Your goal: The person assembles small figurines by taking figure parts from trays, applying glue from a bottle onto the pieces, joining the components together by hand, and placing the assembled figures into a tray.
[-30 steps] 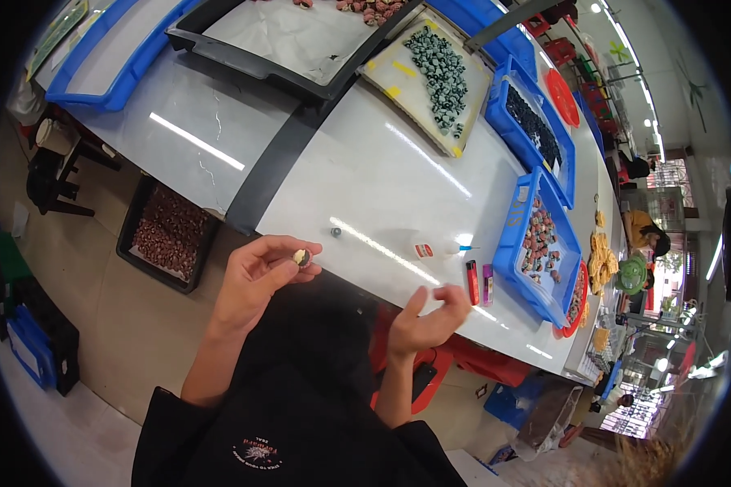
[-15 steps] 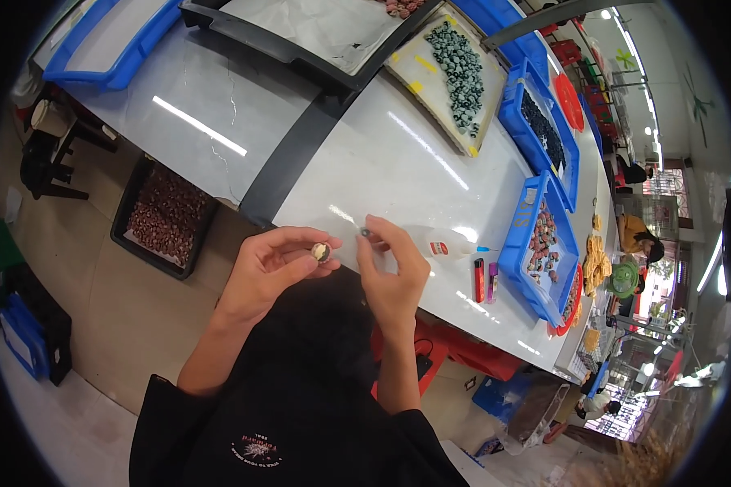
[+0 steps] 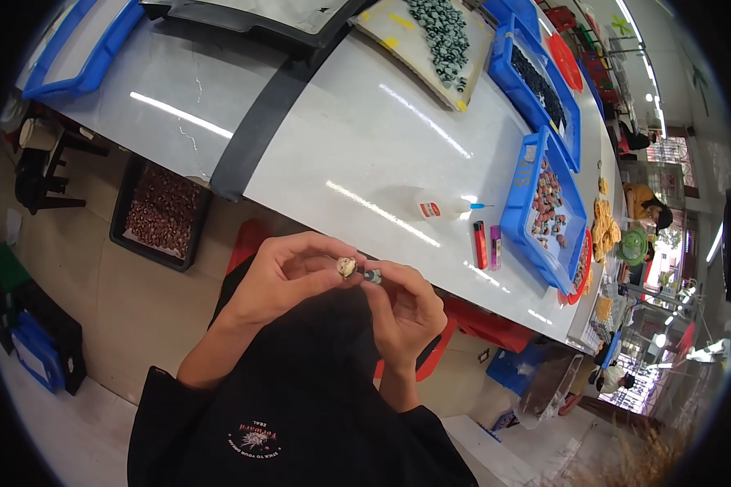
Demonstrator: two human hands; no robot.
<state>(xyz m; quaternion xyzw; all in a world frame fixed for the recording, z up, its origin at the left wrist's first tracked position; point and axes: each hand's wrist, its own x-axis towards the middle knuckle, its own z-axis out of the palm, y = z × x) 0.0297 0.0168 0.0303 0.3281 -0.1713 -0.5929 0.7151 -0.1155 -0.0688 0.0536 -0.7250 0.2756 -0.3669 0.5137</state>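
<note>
Between the thumb and fingers of my left hand (image 3: 280, 280) is a small round cream-and-brown piece (image 3: 346, 266), like a figurine's head. My right hand (image 3: 408, 312) pinches a small grey-green piece (image 3: 373, 277), like a figurine's body. The two pieces are very close together in front of my chest, near the table's edge; whether they touch I cannot tell. Beyond my right hand, a white squeeze bottle (image 3: 440, 209) with a blue needle tip lies on the white table (image 3: 325, 154). Beside it are a red stick-shaped item (image 3: 481, 245) and a purple one (image 3: 495, 247).
A blue tray (image 3: 513, 213) holds several small pinkish pieces, with another blue tray (image 3: 495, 71) of dark pieces behind it. Many green pieces cover a pale board (image 3: 390, 31). A black tray (image 3: 193, 250) of brown pieces sits below the table's left side. People sit far right.
My hands have come together, bringing the grey-green piece beside the round one. Both hands are lower, nearer my body. The round piece has turned, and the whole view has shifted slightly.
</note>
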